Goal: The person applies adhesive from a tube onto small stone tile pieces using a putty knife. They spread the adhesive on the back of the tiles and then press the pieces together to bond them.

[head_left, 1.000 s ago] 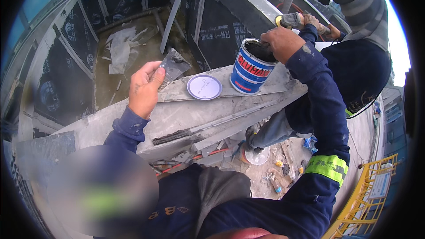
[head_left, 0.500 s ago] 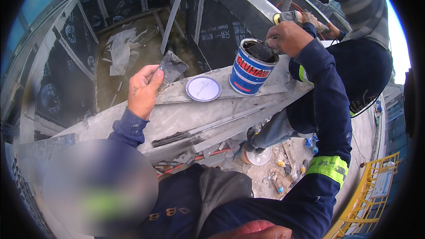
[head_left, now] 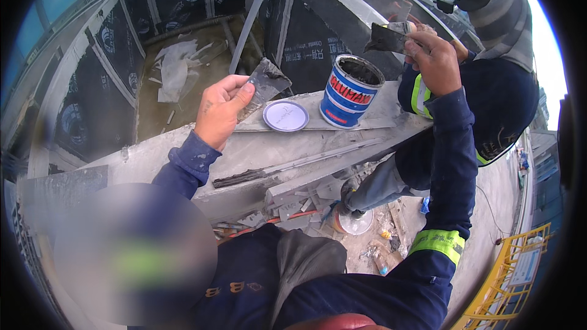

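My left hand [head_left: 221,111] pinches a thin, flat scraper [head_left: 269,80] smeared with dark grey paste, held above the ledge. Between the fingers of my right hand [head_left: 436,62] is a second flat scraper [head_left: 386,40], its blade loaded with dark paste and raised to the upper right of an open tin. The tin [head_left: 350,101], blue, white and red, stands on the ledge with dark paste coating its inner wall. Left of it lies a round white lid [head_left: 285,116] with a purple rim, below my left hand's scraper.
A co-worker [head_left: 471,85] crouches close on the right, holding a tool near my right hand. Long strips [head_left: 293,165] lie along the concrete ledge [head_left: 147,156]. Beyond is a black-lined pit [head_left: 147,110] with debris. Rubble and a bucket [head_left: 354,222] lie below; a yellow barrier [head_left: 504,275] stands right.
My right hand has lifted its scraper out of the tin and moved up and right, bringing out dark paste. My left hand has shifted right and slightly up with its scraper.
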Action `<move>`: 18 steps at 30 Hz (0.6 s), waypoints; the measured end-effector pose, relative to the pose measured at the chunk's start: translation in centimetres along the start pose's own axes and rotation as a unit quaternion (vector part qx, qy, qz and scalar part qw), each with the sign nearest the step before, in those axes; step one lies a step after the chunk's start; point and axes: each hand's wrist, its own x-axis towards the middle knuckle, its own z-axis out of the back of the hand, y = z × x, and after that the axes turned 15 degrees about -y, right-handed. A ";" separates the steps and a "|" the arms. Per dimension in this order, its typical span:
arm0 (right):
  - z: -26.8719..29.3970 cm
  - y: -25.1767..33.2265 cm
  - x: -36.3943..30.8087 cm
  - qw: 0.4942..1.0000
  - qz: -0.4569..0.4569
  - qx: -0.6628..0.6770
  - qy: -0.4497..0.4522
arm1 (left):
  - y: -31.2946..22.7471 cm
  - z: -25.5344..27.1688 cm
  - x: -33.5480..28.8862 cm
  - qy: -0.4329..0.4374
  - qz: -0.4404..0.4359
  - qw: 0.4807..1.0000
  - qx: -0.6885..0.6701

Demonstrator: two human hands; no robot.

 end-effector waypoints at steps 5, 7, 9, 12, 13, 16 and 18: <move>-0.2 -0.2 -1.7 0.999 -0.025 0.010 -0.020 | -0.8 -1.0 -0.8 0.006 -0.002 1.000 -0.020; -0.2 0.2 -2.7 0.993 -0.064 0.081 -0.048 | -1.1 -1.6 -1.2 0.009 0.027 0.999 -0.024; -0.4 1.1 -4.0 0.976 -0.099 0.177 -0.075 | -1.4 -2.5 -1.4 0.021 0.053 0.998 -0.033; -0.6 3.0 -6.8 0.955 -0.070 0.273 -0.092 | -1.7 -3.8 -1.8 0.057 0.086 0.993 -0.052; -0.7 3.7 -7.7 0.953 -0.061 0.278 -0.103 | -1.9 -4.2 -2.0 0.067 0.096 0.992 -0.053; -1.5 5.4 -10.5 0.942 -0.009 0.313 -0.123 | -2.3 -5.0 -2.9 0.102 0.127 0.982 -0.094; -2.1 6.0 -11.7 0.937 0.029 0.315 -0.148 | -2.8 -5.3 -3.4 0.141 0.132 0.975 -0.112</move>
